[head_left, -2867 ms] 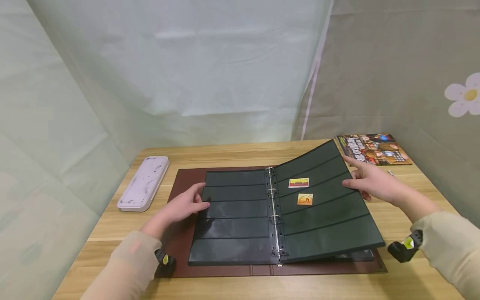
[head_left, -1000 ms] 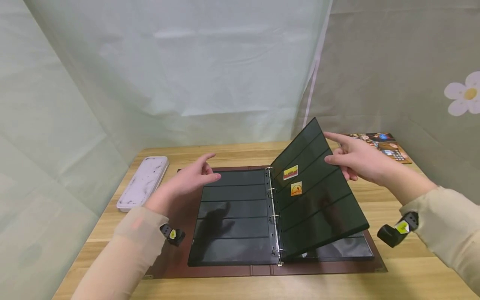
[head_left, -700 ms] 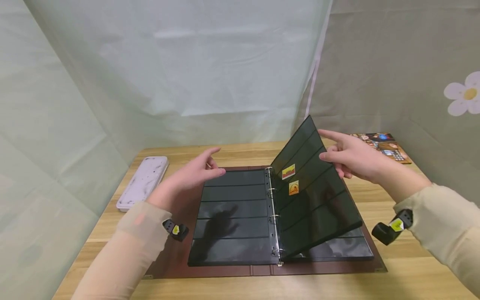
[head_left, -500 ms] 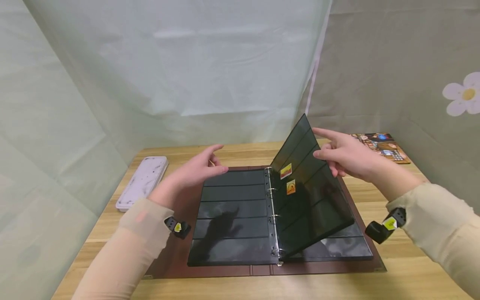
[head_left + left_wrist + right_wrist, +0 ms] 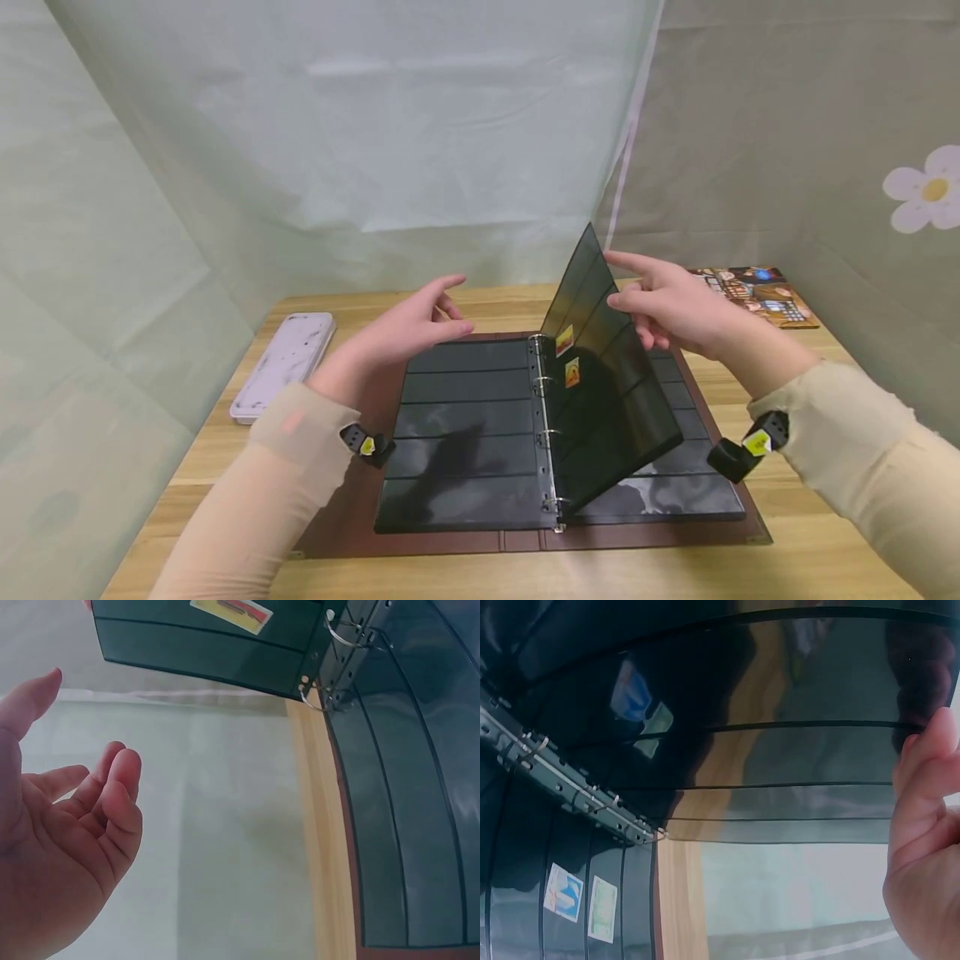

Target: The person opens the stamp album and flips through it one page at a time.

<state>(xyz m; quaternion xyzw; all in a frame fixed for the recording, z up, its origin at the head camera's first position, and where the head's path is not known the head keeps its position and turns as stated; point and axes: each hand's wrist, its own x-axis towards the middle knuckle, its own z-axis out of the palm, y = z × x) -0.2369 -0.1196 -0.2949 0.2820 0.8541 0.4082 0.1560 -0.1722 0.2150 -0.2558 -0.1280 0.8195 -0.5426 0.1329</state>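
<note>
A stamp album [image 5: 517, 542] with a brown cover and ring spine lies spread on the table. My right hand [image 5: 675, 304] holds the outer edge of a black album page [image 5: 611, 392] between thumb and fingers; the page stands steeply tilted. Two stamps, a yellow-red stamp [image 5: 564, 340] and an orange stamp [image 5: 572, 372], are on its face. In the right wrist view, a blue stamp [image 5: 564, 892] and a green stamp [image 5: 602, 909] lie on the page beneath. My left hand [image 5: 408, 325] hovers over the left page [image 5: 465, 417], fingers loosely bent, touching nothing.
A whitish oblong case [image 5: 288, 362] lies at the table's left side. At the back right rests a colourful printed booklet [image 5: 757, 296], partly hidden by my right hand. Cloth curtains [image 5: 450, 150] hang behind the wooden table [image 5: 420, 575].
My right hand has lifted the page and swung it left, from nearly flat to steep, uncovering more of the page below. My left hand has left the left page's edge and risen up and rightward.
</note>
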